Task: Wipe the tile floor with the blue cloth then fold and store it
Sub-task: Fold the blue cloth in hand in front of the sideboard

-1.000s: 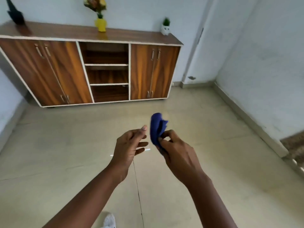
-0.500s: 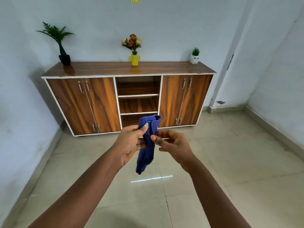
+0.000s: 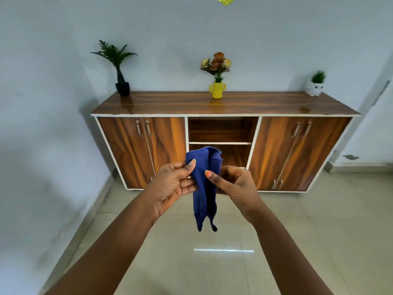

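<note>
Two hands are held up at the centre of the frame, and the blue cloth (image 3: 204, 184) is pinched between them: the left hand (image 3: 172, 188) grips its left edge, the right hand (image 3: 235, 185) its right. The cloth hangs bunched and narrow above the tile floor (image 3: 308, 231), nothing supporting its lower end. A loosened pinch could let it drop or fold crookedly. Behind, across the middle of the frame, the wooden cabinet (image 3: 225, 107) is seen, with open shelves (image 3: 222, 133) at its centre; nothing is seen blocking the way to them.
</note>
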